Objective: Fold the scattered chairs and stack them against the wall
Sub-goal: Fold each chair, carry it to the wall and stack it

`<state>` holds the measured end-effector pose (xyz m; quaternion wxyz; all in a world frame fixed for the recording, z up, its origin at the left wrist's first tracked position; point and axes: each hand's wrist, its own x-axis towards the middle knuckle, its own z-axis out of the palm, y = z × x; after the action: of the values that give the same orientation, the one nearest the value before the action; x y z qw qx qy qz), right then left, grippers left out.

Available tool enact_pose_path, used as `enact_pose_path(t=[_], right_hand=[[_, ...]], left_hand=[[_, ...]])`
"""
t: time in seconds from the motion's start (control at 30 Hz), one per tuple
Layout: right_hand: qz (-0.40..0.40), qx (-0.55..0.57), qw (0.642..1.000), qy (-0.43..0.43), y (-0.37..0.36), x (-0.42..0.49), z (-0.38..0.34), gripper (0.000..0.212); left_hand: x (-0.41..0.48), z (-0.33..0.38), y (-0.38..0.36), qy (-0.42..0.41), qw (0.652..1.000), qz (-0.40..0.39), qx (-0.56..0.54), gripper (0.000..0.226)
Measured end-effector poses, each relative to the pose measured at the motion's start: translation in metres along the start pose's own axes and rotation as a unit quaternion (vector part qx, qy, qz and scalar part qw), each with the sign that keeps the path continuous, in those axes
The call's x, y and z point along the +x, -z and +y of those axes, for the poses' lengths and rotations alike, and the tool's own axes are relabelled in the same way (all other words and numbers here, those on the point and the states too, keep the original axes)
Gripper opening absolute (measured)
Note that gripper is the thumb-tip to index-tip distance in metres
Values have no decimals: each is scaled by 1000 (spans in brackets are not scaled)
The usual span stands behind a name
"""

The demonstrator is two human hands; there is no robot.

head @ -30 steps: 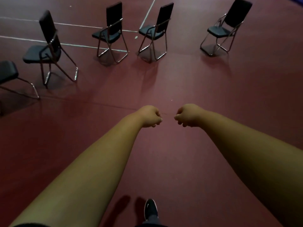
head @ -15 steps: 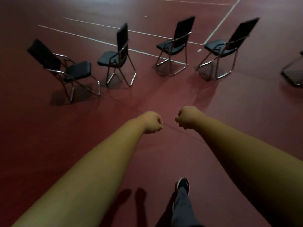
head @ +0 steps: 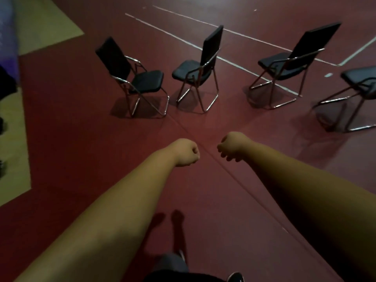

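Several black folding chairs with chrome frames stand unfolded on the dark red floor ahead of me. The leftmost chair (head: 140, 80) faces right. Beside it stands a second chair (head: 200, 68), and a third chair (head: 293, 64) is further right. A fourth chair (head: 360, 86) is cut off by the right edge. My left hand (head: 186, 152) and my right hand (head: 232, 146) are stretched out in front of me as empty fists, side by side, well short of the chairs.
White court lines (head: 183, 40) run across the floor behind the chairs. A pale yellow-green floor strip (head: 14, 139) borders the red floor on the left, with dark shapes at its edge. My shoe (head: 236, 277) shows at the bottom.
The view has swung left and closer: the chairs have shifted right and grown larger, and the pale floor strip has come into sight. Both fists stay shut and empty.
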<state>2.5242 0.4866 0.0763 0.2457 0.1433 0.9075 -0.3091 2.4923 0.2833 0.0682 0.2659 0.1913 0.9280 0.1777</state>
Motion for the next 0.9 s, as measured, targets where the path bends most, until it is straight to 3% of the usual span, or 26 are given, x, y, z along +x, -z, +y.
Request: enact_pose_path(t=[0.33, 0.47, 0.67, 0.9], right_hand=[[-34, -66, 997, 27, 31, 191, -123, 29], [-25, -113, 993, 28, 49, 265, -202, 31], [5, -170, 980, 104, 78, 342, -327, 34], [-12, -147, 980, 133, 89, 438, -407, 24]], left_hand=[[156, -119, 109, 26, 999, 25, -38, 13], [215, -168, 179, 9, 998, 45, -52, 15], [269, -243, 273, 41, 993, 77, -85, 14], [323, -313, 331, 84, 983, 96, -133, 12]])
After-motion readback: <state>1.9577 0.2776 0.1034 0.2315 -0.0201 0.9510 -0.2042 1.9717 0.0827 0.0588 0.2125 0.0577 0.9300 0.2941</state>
